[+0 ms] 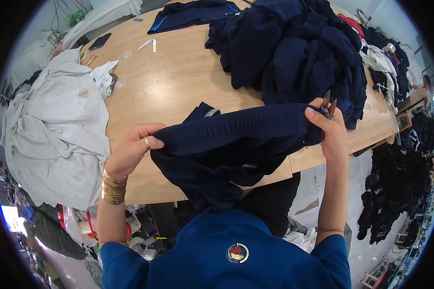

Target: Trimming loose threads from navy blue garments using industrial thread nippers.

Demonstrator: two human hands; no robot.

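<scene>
Navy garment waistband (pixel 236 129), stretched taut above wooden table (pixel 178 86): left hand (pixel 132 151) pinching one end, right hand (pixel 330 130) clenching other end plus thread snips (pixel 329 103); best kept taut, blades clear of cloth.

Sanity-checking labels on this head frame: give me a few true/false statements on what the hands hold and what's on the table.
1. Both hands grip one navy garment stretched between them. True: the left hand pinches one end and the right hand the other.
2. The right hand also holds small thread snips. True.
3. The garment lies flat on the wooden table. False: it is held up over the table's near edge, with its lower part hanging down.
4. The white cloth pile is on the person's right. False: it is on the left; the dark navy pile is at the far right.
5. The left wrist is bare. False: it wears gold bangles.
</scene>
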